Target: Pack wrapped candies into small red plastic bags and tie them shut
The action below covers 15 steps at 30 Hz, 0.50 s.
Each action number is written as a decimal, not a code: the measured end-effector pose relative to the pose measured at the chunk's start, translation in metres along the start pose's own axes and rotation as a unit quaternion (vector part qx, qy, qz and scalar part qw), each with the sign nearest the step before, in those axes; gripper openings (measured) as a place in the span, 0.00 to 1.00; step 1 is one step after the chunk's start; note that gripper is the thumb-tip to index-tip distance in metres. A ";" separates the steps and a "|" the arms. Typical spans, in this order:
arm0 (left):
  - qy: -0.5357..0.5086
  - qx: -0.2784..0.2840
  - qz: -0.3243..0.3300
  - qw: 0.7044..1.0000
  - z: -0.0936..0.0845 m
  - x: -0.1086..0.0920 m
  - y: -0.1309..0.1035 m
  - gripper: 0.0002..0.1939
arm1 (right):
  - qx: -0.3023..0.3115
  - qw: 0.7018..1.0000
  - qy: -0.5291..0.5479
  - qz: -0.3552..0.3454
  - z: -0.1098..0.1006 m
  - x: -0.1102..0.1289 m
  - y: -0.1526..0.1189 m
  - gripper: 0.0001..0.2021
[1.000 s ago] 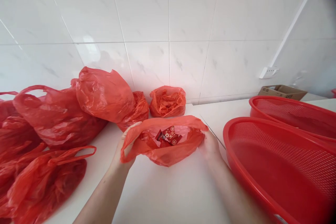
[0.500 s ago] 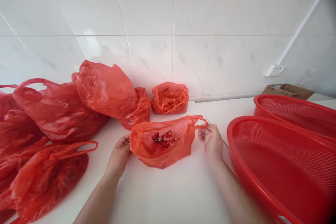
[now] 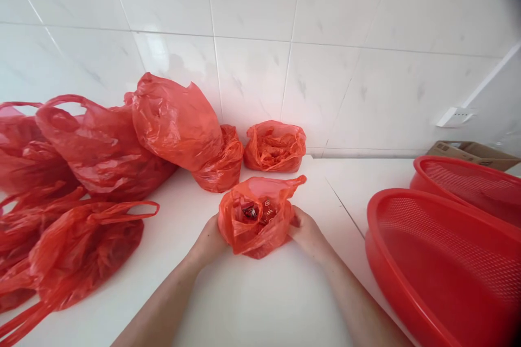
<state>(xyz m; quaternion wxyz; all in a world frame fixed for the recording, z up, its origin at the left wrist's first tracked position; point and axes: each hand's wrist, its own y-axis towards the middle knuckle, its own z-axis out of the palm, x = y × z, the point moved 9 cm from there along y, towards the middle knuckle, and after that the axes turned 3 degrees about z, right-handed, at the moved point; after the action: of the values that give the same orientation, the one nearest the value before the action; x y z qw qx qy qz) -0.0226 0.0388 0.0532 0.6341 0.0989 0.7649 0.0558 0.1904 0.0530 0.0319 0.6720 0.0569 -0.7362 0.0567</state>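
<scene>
- You have the open red bag (image 3: 256, 244) between your two hands on the white counter (image 3: 264, 303), well short of the counter's far edge.
- Your left hand (image 3: 210, 241) touches the bag's left side; its fingers go out of sight behind the plastic, so you cannot tell whether they clamp it or only press.
- Your right hand (image 3: 306, 232) touches the bag's right side, with its fingers partly hidden there; whether they pinch the plastic, you cannot tell either.
- Your hands are apart, with the bag filling the gap; one tip of its rim sticks up on the far side, pointing toward your right.
- Inside the bag's mouth, you see dark red printed packets (image 3: 267, 211).
- Beyond your hands, near the counter's far edge, a small red bag (image 3: 275, 152) sits with its crumpled top upward.
- Along the counter's left edge and toward its far left corner, you have a heap of red bags (image 3: 91, 168), some with handle loops standing up.
- Toward the right edge, past a dark seam, you find a near red basket (image 3: 439, 276) and, behind it, a far red basket (image 3: 468, 181).
- Past both baskets, a cardboard box (image 3: 490, 160) stands near the tiled wall (image 3: 252, 0).
</scene>
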 end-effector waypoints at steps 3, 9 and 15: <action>-0.069 -0.018 -0.063 0.995 0.000 0.017 -0.001 0.03 | -0.048 0.998 0.030 0.003 -0.007 -0.005 0.003 0.10; -0.262 -0.033 -0.012 0.965 -0.004 0.001 -0.003 0.14 | -0.115 0.978 0.172 0.005 -0.035 -0.015 0.009 0.17; -0.289 0.037 -0.034 0.956 0.011 -0.005 -0.004 0.19 | -0.210 0.970 0.117 0.026 -0.064 -0.033 0.012 0.19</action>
<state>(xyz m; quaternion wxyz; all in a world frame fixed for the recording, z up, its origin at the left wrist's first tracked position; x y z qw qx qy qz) -0.0113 0.0335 0.0550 0.8254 0.1087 0.5534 -0.0251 0.2544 0.0758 0.0045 0.7489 -0.1121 -0.6488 -0.0753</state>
